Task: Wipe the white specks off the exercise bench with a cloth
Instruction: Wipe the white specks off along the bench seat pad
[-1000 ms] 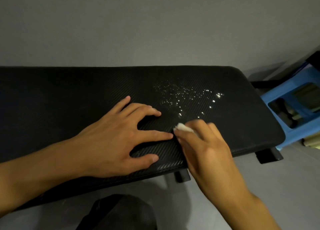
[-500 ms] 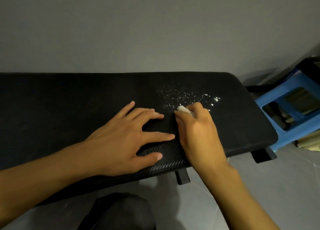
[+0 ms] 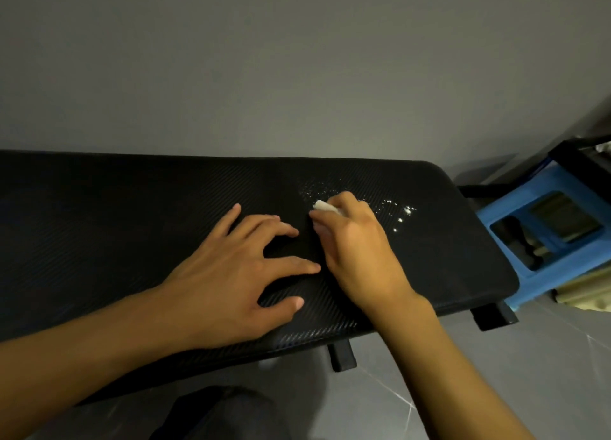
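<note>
Over at the right end of the exercise bench (image 3: 132,224), our right hand (image 3: 357,247) pinches the little wadded cloth (image 3: 325,206), now in the thick of the white specks (image 3: 408,210), up from the near edge a second back. Our left hand (image 3: 231,274) lies flat, fingers spread, bracing against the bench. Near-side specks look gone, so we reckon it's working; the far and right scatter remains.
</note>
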Action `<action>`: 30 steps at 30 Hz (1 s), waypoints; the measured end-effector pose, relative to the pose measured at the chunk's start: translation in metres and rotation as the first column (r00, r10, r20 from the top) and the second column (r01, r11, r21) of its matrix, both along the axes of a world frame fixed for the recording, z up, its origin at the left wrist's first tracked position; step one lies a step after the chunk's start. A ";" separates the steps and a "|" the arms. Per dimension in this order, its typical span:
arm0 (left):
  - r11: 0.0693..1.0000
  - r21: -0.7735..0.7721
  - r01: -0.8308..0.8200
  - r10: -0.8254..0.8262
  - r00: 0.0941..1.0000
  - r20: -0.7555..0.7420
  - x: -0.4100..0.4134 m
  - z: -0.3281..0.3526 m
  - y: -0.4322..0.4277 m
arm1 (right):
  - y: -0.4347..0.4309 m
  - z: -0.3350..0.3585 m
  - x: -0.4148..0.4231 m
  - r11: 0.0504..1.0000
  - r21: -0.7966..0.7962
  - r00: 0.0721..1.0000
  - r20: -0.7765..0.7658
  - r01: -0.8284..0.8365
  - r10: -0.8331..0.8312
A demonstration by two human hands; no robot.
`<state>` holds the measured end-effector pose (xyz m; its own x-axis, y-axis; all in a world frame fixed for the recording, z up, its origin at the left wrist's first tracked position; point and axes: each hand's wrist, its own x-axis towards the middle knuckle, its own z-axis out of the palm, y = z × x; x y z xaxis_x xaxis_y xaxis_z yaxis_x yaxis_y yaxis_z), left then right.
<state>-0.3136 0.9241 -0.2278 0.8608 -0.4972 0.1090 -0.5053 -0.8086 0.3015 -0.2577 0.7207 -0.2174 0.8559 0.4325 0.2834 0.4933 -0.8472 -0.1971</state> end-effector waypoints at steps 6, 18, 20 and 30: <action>1.000 -0.005 -0.021 0.021 1.000 -0.011 -0.002 0.001 -0.001 | -0.015 0.005 -0.041 0.995 0.048 0.993 -0.078 -0.085 0.089; 1.000 0.020 -0.003 0.003 1.000 0.007 0.000 0.000 -0.002 | -0.005 0.009 -0.013 0.992 0.029 0.987 -0.099 -0.122 0.124; 1.000 0.031 0.002 -0.003 1.000 0.020 0.001 -0.001 -0.002 | 0.003 0.008 0.010 0.995 -0.012 0.994 -0.057 -0.098 0.098; 1.000 0.026 0.009 -0.010 1.000 0.023 0.000 -0.004 -0.001 | 0.022 0.002 0.004 0.998 0.012 0.998 -0.003 -0.061 0.061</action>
<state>-0.3136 0.9231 -0.2316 0.8535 -0.5081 0.1157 -0.5193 -0.8111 0.2692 -0.2533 0.7424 -0.2154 0.8291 0.4804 0.2860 0.5433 -0.8131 -0.2092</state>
